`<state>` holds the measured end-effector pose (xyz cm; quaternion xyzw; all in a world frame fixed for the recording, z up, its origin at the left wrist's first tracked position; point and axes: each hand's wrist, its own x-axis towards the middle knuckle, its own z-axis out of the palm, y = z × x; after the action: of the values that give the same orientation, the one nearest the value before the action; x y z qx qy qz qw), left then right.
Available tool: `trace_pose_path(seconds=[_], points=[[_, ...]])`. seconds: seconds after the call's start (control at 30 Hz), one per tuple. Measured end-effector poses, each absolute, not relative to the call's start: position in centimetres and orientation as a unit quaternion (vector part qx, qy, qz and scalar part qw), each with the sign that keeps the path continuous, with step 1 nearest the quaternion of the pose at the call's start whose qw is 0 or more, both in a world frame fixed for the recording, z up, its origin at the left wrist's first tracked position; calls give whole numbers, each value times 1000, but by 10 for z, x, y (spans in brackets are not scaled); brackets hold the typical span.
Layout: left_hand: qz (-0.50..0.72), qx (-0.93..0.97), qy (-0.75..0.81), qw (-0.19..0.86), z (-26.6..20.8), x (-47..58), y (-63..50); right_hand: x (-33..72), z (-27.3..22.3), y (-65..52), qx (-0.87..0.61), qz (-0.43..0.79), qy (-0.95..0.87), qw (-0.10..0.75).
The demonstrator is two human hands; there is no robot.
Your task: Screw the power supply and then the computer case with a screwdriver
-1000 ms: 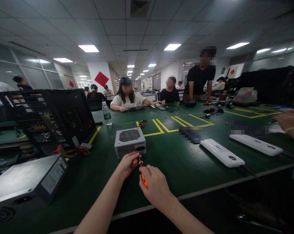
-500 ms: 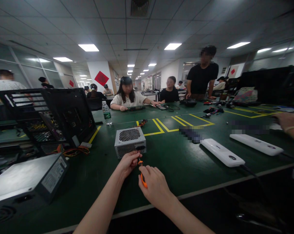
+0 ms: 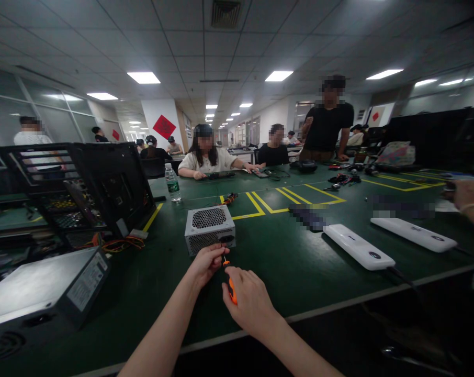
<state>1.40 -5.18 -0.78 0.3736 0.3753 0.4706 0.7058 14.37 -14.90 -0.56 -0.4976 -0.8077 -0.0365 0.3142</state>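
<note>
My right hand (image 3: 250, 298) is wrapped round the handle of an orange and black screwdriver (image 3: 232, 290), its thin shaft pointing away from me. My left hand (image 3: 207, 264) is closed in a pinch at the screwdriver's tip. Whatever lies between those fingertips is too small to make out. Just beyond both hands a grey power supply (image 3: 209, 228) rests on the green table, with its perforated fan grille on top and a dark socket on the near side. The left fingers overlap its lower front edge in view; I cannot tell whether they touch it.
At left stand an open black computer case (image 3: 115, 183) and a larger metal power supply (image 3: 48, 288). A water bottle (image 3: 172, 183) is behind the grey unit. Two white power banks (image 3: 358, 246) lie to the right. Co-workers sit and stand across the table; another person's hand (image 3: 472, 199) shows at right.
My right fingers have shifted slightly round the screwdriver handle, while my left hand stays in place. The standing person has raised a hand; a person at far left has moved rightward.
</note>
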Motion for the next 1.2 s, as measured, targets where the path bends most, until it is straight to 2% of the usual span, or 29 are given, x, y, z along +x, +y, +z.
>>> trace_pose_path(seconds=[0.17,0.37,0.6,0.83,1.2], points=[[472,368,381,704,-5,15,-53,144,-1,-150,-490,-62,-813,307],[473,376,377,702,-4,16,-56,143,-4,-149,-500,-29,-798,335],[472,382,376,700,-7,16,-52,146,-1,-149,-494,-66,-815,295],[477,373,389,695,-4,16,-54,143,-3,-150,-492,-46,-807,322],[464,393,380,697,-5,15,-55,147,-4,-149,-486,-84,-815,304]])
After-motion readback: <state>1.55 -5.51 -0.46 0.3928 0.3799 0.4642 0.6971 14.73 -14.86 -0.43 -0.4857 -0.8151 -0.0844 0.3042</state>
